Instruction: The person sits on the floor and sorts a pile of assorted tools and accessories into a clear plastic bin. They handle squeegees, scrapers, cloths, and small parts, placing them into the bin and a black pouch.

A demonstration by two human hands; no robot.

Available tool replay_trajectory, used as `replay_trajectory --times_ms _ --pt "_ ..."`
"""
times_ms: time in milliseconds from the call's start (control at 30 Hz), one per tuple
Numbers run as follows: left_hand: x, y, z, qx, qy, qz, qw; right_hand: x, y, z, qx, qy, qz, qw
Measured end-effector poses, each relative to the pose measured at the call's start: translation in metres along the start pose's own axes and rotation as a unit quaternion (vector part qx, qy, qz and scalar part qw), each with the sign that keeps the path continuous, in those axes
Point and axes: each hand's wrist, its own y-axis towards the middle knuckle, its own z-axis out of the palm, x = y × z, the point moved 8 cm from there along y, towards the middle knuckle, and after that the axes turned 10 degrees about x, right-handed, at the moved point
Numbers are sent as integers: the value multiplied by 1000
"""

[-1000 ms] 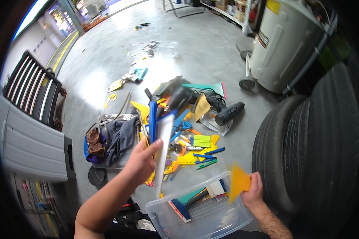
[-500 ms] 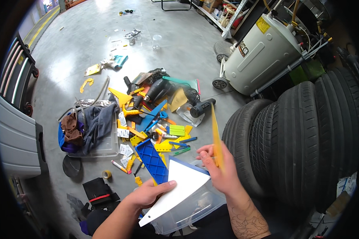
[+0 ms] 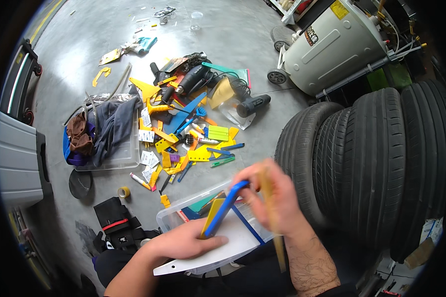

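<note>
My left hand (image 3: 188,241) is closed on a white triangular scraper (image 3: 198,262) with a blue edge strip. Against the same hand stand a blue ribbed plastic panel (image 3: 224,214), seen nearly edge-on, and a yellow flat piece (image 3: 211,216). My right hand (image 3: 278,200), smeared by motion, is closed on a thin yellow sheet (image 3: 266,190) turned edge-on. Its fingertips are at the upper end of the blue panel. Below both hands is a clear plastic box (image 3: 169,214) holding flat green, red and dark pieces, partly covered by the white scraper.
Ahead lies a pile of yellow and blue scrapers (image 3: 198,154), pens and a heat gun (image 3: 193,79). A clear tray with grey cloth (image 3: 116,126) sits left of it. Several tires (image 3: 376,163) and a grey tank (image 3: 337,49) stand right. A black pouch (image 3: 111,215) and tape roll (image 3: 124,192) lie near left.
The blue panel has swung from face-up to nearly edge-on, and my right hand has come left to its upper end. The white scraper lies flatter and lower. My view has tilted down.
</note>
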Motion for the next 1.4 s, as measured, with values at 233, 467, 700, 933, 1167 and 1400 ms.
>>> replay_trajectory --times_ms 233,467,700,933,1167,1400 --pt "24 3 -25 -142 -234 -7 962 -27 -19 -70 -225 61 9 972" --pt "14 25 -27 -71 -504 134 850 -55 -8 -64 -175 276 16 945" --pt "28 28 -39 -172 -399 103 895 -94 -12 -34 -128 141 270 944" --pt "28 24 -61 -280 -480 272 785 -82 -8 4 -111 78 227 964" --pt "27 25 -63 -305 -505 330 737 -105 -18 88 3 134 215 967" --pt "45 -2 -91 -450 -352 219 791 -113 -32 133 41 383 286 877"
